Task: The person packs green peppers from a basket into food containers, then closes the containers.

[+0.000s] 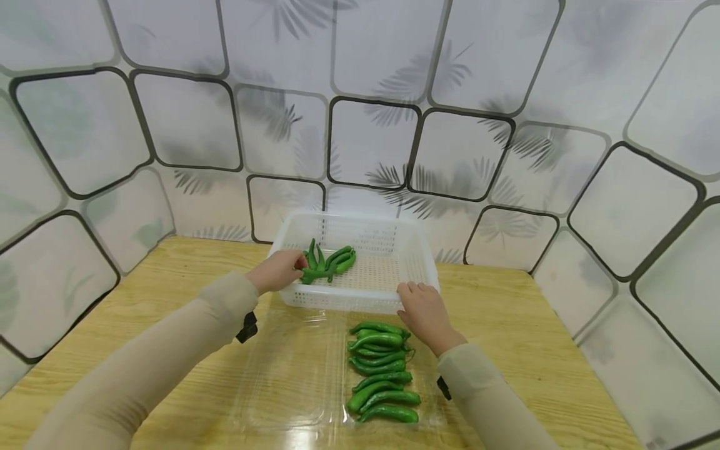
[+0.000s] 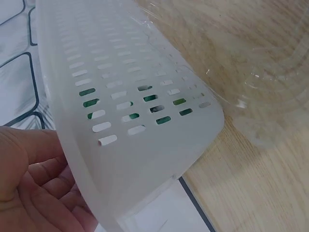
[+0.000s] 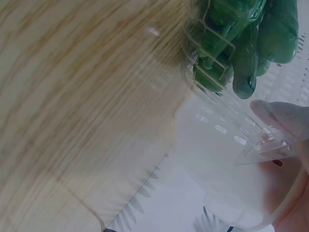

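My left hand [image 1: 283,269] reaches over the front left of a white perforated basket [image 1: 343,299], pinching the stem end of a green chili pepper [image 1: 317,273]. Several more green peppers [image 1: 342,255] lie around it in the basket. In the left wrist view, the left hand [image 2: 38,179] has curled fingers, their tips hidden by the basket wall [image 2: 145,154]. My right hand [image 1: 424,309] grips the basket's front right rim, fingers over the edge. Its thumb [image 3: 277,116] shows beside the clear plastic corner of a container [image 3: 260,152] in the right wrist view.
An open clear plastic clamshell container [image 1: 292,375] lies in front of the basket on the wooden table [image 1: 495,319]. Its right half holds a row of green peppers [image 1: 382,356]; the lid half is on the left. Patterned wall covering [image 1: 371,144] stands close behind the basket.
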`<act>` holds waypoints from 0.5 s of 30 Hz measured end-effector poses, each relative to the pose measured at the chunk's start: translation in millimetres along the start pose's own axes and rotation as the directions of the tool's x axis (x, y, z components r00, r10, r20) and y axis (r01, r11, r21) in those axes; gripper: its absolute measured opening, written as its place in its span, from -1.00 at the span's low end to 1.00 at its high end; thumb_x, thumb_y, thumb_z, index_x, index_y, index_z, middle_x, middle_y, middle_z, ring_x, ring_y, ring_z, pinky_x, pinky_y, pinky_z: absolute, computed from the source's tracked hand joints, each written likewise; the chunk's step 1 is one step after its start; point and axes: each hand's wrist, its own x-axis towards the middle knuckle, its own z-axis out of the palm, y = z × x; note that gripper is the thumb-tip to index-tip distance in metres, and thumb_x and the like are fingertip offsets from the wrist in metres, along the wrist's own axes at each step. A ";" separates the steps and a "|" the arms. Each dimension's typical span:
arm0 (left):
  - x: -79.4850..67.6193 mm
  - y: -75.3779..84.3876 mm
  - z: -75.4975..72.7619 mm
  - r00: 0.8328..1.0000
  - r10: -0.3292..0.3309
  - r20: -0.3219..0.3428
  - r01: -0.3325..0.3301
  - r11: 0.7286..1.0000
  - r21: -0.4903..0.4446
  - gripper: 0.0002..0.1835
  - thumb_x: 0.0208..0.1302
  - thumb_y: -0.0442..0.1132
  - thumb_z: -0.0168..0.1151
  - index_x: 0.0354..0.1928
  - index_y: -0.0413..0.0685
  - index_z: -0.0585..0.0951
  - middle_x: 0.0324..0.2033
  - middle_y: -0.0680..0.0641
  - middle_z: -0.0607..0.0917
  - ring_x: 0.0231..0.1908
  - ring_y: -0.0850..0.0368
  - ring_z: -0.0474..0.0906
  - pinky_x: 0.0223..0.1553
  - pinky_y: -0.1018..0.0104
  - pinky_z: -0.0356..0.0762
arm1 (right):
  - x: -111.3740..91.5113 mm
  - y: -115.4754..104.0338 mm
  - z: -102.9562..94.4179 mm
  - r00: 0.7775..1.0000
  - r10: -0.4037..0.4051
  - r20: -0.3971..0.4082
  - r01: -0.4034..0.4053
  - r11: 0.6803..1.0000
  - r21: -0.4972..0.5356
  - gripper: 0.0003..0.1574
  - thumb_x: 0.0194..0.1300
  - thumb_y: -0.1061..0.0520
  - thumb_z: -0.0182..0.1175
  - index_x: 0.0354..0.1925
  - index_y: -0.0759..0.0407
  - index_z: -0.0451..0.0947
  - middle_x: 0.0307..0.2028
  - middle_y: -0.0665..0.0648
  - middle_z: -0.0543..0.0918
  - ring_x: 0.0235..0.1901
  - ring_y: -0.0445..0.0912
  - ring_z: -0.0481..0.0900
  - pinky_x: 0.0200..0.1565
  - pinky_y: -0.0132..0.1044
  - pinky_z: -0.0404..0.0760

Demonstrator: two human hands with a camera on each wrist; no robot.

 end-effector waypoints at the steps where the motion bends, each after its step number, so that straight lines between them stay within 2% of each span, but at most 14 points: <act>1: -0.9 0.1 0.1 1.000 0.001 -0.005 -0.002 1.000 -0.014 -0.84 0.27 -0.45 0.07 -0.13 -0.35 0.50 -0.22 -0.19 0.58 -0.12 -0.09 0.50 -0.09 0.07 0.46 | -0.1 0.0 -0.1 1.000 0.002 0.005 -0.002 1.000 0.001 -0.52 -0.06 0.05 0.48 -0.28 0.16 0.42 -0.47 0.05 0.43 -0.50 -0.08 0.38 -0.40 -0.24 0.39; 8: -7.7 2.9 1.7 1.000 0.005 -0.027 -0.008 0.993 -0.118 -0.82 0.32 -0.41 0.06 -0.08 -0.35 0.48 -0.20 -0.17 0.58 -0.11 -0.06 0.50 -0.08 0.09 0.47 | -0.3 -0.2 -2.4 1.000 -0.004 0.011 0.004 1.000 0.011 -0.53 -0.04 0.06 0.47 -0.28 0.17 0.41 -0.47 0.06 0.42 -0.50 -0.08 0.38 -0.40 -0.24 0.39; 15: -16.1 14.3 2.6 0.995 0.053 -0.083 -0.065 0.985 -0.157 -0.83 0.29 -0.43 0.09 -0.11 -0.36 0.49 -0.22 -0.18 0.59 -0.13 -0.07 0.52 -0.09 0.09 0.49 | 0.3 0.7 -0.1 1.000 0.001 0.015 -0.001 1.000 0.008 -0.53 -0.04 0.05 0.47 -0.29 0.17 0.41 -0.48 0.05 0.41 -0.52 -0.08 0.35 -0.42 -0.24 0.37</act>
